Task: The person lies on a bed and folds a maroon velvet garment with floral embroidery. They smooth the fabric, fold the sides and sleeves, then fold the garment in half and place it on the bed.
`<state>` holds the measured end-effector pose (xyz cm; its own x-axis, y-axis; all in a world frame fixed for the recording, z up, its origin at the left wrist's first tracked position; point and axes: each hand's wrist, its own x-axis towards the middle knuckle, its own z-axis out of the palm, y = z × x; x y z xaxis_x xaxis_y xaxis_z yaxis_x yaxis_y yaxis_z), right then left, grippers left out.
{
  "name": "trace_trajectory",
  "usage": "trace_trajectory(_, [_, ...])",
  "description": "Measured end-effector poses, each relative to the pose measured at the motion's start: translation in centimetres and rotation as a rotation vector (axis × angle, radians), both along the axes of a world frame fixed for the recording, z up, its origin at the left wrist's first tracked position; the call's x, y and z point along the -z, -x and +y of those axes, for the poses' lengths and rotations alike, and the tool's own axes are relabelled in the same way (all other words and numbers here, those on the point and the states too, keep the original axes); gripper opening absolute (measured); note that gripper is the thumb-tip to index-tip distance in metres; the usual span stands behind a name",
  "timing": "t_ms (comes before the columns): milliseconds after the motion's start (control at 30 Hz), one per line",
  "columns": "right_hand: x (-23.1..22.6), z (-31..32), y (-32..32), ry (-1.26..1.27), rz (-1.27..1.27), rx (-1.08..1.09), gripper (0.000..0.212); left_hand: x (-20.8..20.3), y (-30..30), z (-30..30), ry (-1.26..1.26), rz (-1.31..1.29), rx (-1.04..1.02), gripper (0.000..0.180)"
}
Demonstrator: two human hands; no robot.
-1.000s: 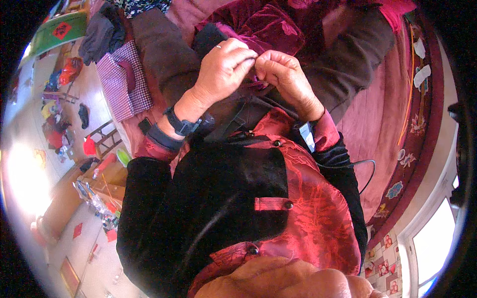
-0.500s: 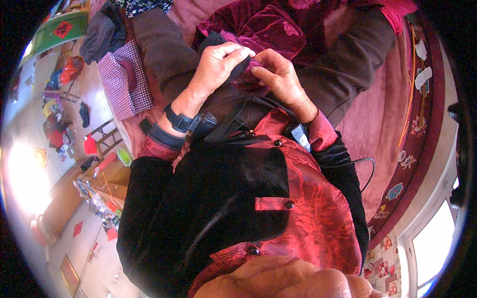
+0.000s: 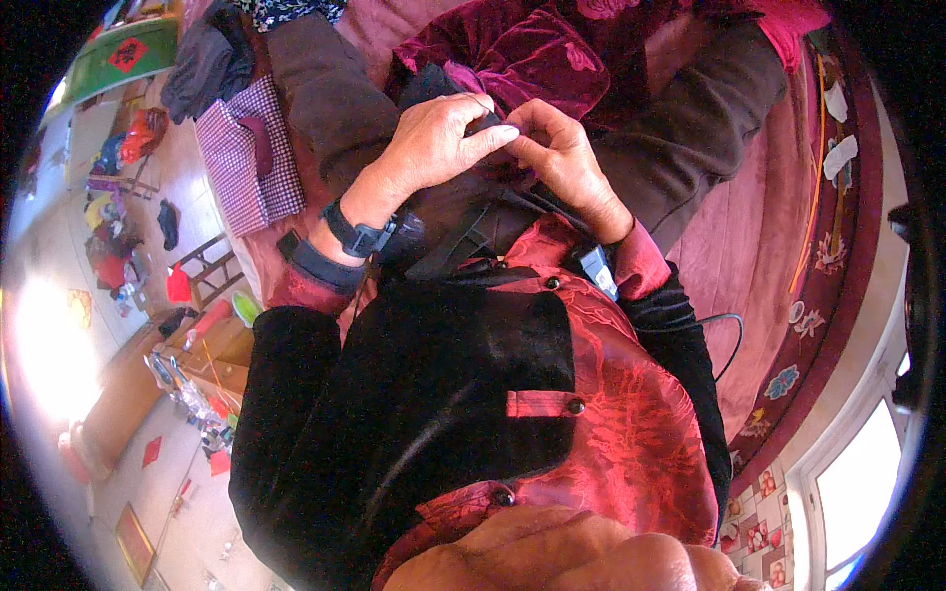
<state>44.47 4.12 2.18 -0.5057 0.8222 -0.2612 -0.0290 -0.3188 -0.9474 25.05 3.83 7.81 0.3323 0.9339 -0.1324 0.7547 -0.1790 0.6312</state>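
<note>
A dark magenta velvet cloth [image 3: 552, 59] with a dark edge or lining lies bunched over my lap, between my knees. My left hand [image 3: 439, 143] grips the dark part of this fabric, thumb stretched toward my other hand. Close beside it, fingertips almost meeting, my right hand [image 3: 557, 148] pinches at the same spot. Whatever is between the right fingertips is too small to make out. Brown trousers [image 3: 680, 138] cover my spread legs under the cloth.
A checkered folded cloth [image 3: 246, 158] lies left of my leg, with dark garments [image 3: 207, 69] beyond it. The pink bed cover [image 3: 729, 256] spreads to the right, bordered by a maroon flowered edge [image 3: 828, 246]. Wooden furniture [image 3: 222, 355] stands at lower left.
My left hand has turned over the fabric, its thumb now extended across toward the right fingertips. The right hand stays nearly in place, and the magenta strip between the hands is mostly covered.
</note>
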Motion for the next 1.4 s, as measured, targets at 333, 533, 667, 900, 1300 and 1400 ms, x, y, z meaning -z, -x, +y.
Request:
trace_trajectory(333, [-2.4,1.2,-1.1,-0.065,-0.073,-0.217,0.024,1.5,0.0,-0.2,0.369,-0.547,-0.15,0.033])
trace_trajectory(533, [-4.1,1.5,0.0,0.085,0.145,-0.14,0.026,0.1,-0.6,0.3,0.415,-0.891,-0.393,0.019])
trace_trajectory(667, [-4.8,1.1,0.4,0.066,0.253,-0.024,0.027,-1.1,-1.7,0.3,0.494,-1.074,-0.613,0.019])
trace_trajectory(900, [-5.8,1.2,0.6,0.0,0.242,0.051,0.025,-1.7,-2.2,0.7,0.521,-1.245,-0.703,0.019])
trace_trajectory(1300, [-6.2,1.0,-0.1,-0.108,0.219,0.055,0.027,-1.9,-2.6,0.9,0.565,-1.354,-0.72,0.019])
trace_trajectory(1400, [-6.3,0.8,-0.2,-0.04,0.255,0.035,0.023,-2.4,-2.0,1.0,0.513,-1.188,-0.585,0.019])
